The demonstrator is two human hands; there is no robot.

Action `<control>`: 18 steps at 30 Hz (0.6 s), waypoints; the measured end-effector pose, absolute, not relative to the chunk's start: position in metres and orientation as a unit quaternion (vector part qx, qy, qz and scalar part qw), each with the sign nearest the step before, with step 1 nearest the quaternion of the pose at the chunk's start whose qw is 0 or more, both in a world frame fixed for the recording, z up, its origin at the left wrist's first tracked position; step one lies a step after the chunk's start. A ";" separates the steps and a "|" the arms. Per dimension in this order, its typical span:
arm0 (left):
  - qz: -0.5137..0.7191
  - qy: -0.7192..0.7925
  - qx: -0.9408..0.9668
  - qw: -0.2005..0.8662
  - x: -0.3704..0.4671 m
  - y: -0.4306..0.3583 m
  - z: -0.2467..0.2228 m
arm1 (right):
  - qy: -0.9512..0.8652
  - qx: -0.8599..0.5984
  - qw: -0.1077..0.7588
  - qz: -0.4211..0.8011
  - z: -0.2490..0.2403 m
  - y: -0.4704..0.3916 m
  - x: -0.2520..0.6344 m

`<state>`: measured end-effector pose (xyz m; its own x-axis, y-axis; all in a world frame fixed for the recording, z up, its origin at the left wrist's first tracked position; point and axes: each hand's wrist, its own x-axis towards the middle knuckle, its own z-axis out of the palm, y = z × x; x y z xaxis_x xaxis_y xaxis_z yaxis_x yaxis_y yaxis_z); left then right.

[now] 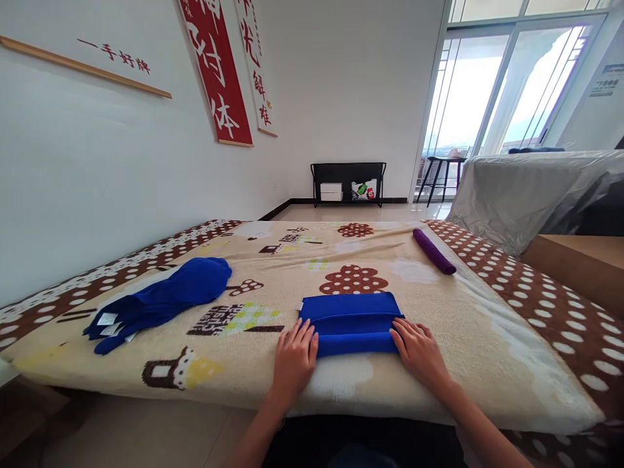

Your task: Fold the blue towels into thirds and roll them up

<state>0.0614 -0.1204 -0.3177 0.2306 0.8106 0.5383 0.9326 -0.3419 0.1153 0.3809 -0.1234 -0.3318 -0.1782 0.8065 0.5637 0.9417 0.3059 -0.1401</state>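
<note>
In front of me on the bed lies a folded blue garment, a flat rectangle with a rolled or folded band along its near side and a small white tag at its far left corner. My left hand is closed on its left end, thumb near the close band. At the opposite end, my right hand has its fingers closed over the edge. A second blue garment is bunched loosely to the left, with white labels showing. Farther off on the right rests a purple rolled cloth.
A cream patterned blanket covers the bed, with brown polka-dot fabric along both sides. Its near edge is just before my body. A wall runs along the left. Beyond stand a black rack and, at right, a sheet-covered piece.
</note>
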 end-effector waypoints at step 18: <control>-0.212 -0.686 -0.691 -0.084 0.024 -0.004 -0.289 | -0.684 -0.644 0.312 0.144 -0.315 -0.014 0.413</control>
<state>0.0237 -0.0043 -0.2892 -0.0306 0.9837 0.1774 0.9121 -0.0451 0.4075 0.4131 -0.0142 -0.3151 0.0235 0.9700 0.2421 0.7908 0.1301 -0.5981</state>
